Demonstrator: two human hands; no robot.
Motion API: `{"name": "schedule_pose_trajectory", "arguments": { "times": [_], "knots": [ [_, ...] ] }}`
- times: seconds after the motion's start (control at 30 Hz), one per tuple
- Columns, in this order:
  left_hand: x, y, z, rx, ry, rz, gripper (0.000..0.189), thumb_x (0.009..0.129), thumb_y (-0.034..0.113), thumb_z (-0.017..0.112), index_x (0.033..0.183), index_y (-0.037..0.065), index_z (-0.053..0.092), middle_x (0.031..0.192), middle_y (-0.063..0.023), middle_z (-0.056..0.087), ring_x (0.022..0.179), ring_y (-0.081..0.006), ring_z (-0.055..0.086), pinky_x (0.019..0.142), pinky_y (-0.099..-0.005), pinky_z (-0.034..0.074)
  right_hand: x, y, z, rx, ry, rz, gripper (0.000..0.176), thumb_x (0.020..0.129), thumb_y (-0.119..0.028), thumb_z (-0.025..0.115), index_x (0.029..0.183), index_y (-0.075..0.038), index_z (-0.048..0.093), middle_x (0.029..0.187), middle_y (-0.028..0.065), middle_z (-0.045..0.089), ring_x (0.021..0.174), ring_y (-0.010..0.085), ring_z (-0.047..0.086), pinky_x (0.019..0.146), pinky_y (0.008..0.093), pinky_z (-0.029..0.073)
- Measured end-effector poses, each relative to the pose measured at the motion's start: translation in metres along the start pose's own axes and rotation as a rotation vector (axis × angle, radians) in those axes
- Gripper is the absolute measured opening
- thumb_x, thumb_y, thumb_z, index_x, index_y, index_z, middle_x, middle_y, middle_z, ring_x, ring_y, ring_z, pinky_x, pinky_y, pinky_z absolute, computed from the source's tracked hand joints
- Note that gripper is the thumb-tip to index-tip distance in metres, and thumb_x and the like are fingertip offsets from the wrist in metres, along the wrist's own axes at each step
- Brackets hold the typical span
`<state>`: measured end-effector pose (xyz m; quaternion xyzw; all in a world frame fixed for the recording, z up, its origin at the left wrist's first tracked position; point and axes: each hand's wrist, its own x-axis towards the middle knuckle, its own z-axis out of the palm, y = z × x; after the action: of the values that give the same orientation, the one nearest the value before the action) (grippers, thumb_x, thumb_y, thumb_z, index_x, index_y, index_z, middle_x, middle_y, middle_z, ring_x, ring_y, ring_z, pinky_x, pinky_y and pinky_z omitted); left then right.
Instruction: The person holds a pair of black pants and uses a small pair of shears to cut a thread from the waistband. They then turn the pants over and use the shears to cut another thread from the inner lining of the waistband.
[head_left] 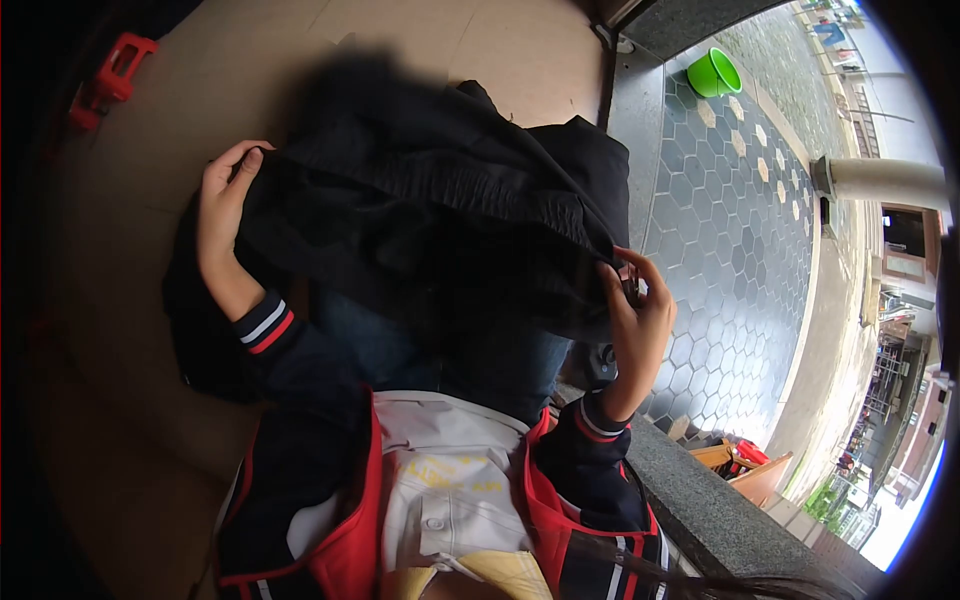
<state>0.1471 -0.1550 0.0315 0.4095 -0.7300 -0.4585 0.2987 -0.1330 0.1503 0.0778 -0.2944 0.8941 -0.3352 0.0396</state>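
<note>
A black garment [400,215] with a gathered elastic band is stretched out over my lap, above the blue jeans on my legs. My left hand [228,190] pinches its edge at the left, thumb on top. At the right end of the band, my right hand [640,305] grips the cloth between thumb and fingers. The far part of the garment is blurred and spreads away from me. Folds hide its full shape. More dark cloth lies beneath and to the left of it.
A red plastic stool [115,75] is on the tan tiled floor [480,40] at the upper left. To the right, beyond a stone sill [720,500], are grey hexagonal paving [715,230], a green bucket [713,73] and a pale pillar [885,182]. Red and orange items [750,455] lie near the sill.
</note>
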Motion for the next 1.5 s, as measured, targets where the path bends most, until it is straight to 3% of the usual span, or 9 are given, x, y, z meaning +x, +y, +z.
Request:
{"name": "schedule_pose_trajectory", "arguments": {
  "times": [0.3, 0.5, 0.67, 0.8, 1.07, 1.13, 1.37, 1.43, 1.5],
  "knots": [
    [-0.006, 0.04, 0.024, -0.272, 0.206, -0.209, 0.042, 0.088, 0.031, 0.056, 0.104, -0.007, 0.058, 0.1, -0.0035, 0.059, 0.096, -0.0082, 0.05, 0.09, -0.0208, 0.034, 0.002, 0.006, 0.001, 0.123, -0.074, 0.126, 0.015, 0.079, -0.014, 0.065, 0.082, 0.001, 0.062, 0.057, 0.0046, 0.048, 0.049, 0.0076, 0.041, 0.047, 0.0239, 0.03],
    [0.004, 0.011, 0.013, -0.669, 0.07, -0.226, 0.045, 0.087, 0.03, 0.058, 0.112, -0.007, 0.055, 0.106, -0.0071, 0.059, 0.101, -0.0122, 0.052, 0.091, -0.0234, 0.037, 0.002, 0.006, -0.004, 0.466, -0.074, 0.125, 0.018, 0.083, -0.015, 0.062, 0.079, 0.002, 0.061, 0.057, -0.0062, 0.043, 0.052, 0.0006, 0.033, 0.045, 0.0193, 0.022],
    [-0.013, 0.048, 0.038, -0.843, 0.329, -0.15, 0.048, 0.084, 0.028, 0.062, 0.117, -0.006, 0.051, 0.114, -0.009, 0.055, 0.105, -0.0131, 0.051, 0.092, -0.0244, 0.037, -0.006, -0.009, -0.01, 0.903, 0.067, 0.424, 0.014, 0.085, -0.016, 0.059, 0.089, -0.003, 0.057, 0.07, -0.0049, 0.052, 0.058, 0.0009, 0.044, 0.049, 0.015, 0.029],
    [-0.016, 0.052, 0.039, -0.786, 0.407, -0.105, 0.052, 0.083, 0.028, 0.063, 0.122, -0.004, 0.047, 0.119, -0.0091, 0.05, 0.105, -0.0133, 0.051, 0.09, -0.0235, 0.039, -0.007, 0.011, -0.009, 1.113, 0.046, 0.338, 0.021, 0.088, -0.02, 0.056, 0.097, -0.001, 0.055, 0.084, 0.0026, 0.057, 0.079, 0.0104, 0.056, 0.071, 0.0221, 0.043],
    [-0.023, 0.077, 0.044, -0.812, 0.408, 0.082, 0.041, 0.09, 0.026, 0.053, 0.119, -0.003, 0.048, 0.088, -0.0031, 0.056, 0.084, -0.0073, 0.052, 0.078, -0.0187, 0.039, -0.008, 0.009, -0.003, 1.012, 0.163, 0.289, 0.036, 0.093, -0.028, 0.046, 0.104, 0.005, 0.054, 0.095, 0.0114, 0.061, 0.087, 0.0176, 0.06, 0.076, 0.028, 0.048],
    [-0.019, 0.08, 0.029, -1.126, -0.152, 0.276, 0.029, 0.093, 0.023, 0.049, 0.11, 0.0, 0.049, 0.084, -0.0013, 0.053, 0.078, -0.0055, 0.05, 0.073, -0.0179, 0.039, -0.008, 0.005, -0.004, 1.038, 0.162, 0.264, 0.036, 0.094, -0.027, 0.044, 0.105, 0.006, 0.054, 0.092, 0.0092, 0.059, 0.086, 0.0154, 0.059, 0.076, 0.0262, 0.047],
    [0.021, 0.014, 0.052, -1.559, -0.262, 0.398, 0.021, 0.094, 0.022, 0.046, 0.103, 0.002, 0.045, 0.081, -0.0003, 0.051, 0.076, -0.0043, 0.049, 0.071, -0.0182, 0.039, -0.009, 0.039, -0.005, 1.213, 0.154, 0.237, 0.039, 0.094, -0.027, 0.043, 0.108, 0.009, 0.052, 0.095, 0.0144, 0.061, 0.082, 0.0194, 0.063, 0.072, 0.0279, 0.051],
    [0.028, 0.002, 0.049, -1.673, -0.464, 0.389, 0.025, 0.094, 0.017, 0.046, 0.112, 0.001, 0.047, 0.087, -0.0022, 0.053, 0.08, -0.0061, 0.05, 0.074, -0.0199, 0.04, -0.014, 0.053, -0.002, 1.413, 0.065, 0.144, 0.038, 0.093, -0.027, 0.045, 0.11, 0.006, 0.051, 0.098, 0.0151, 0.061, 0.085, 0.0206, 0.062, 0.075, 0.0297, 0.05],
    [0.022, 0.01, 0.053, -1.399, -0.272, 0.451, 0.027, 0.093, 0.016, 0.047, 0.116, 0.001, 0.045, 0.092, -0.0037, 0.053, 0.085, -0.0085, 0.05, 0.079, -0.0204, 0.039, -0.026, 0.066, 0.005, 1.352, 0.028, 0.068, 0.037, 0.092, -0.028, 0.046, 0.111, 0.004, 0.052, 0.102, 0.0151, 0.059, 0.089, 0.0216, 0.061, 0.079, 0.0315, 0.049]
  ]
}}
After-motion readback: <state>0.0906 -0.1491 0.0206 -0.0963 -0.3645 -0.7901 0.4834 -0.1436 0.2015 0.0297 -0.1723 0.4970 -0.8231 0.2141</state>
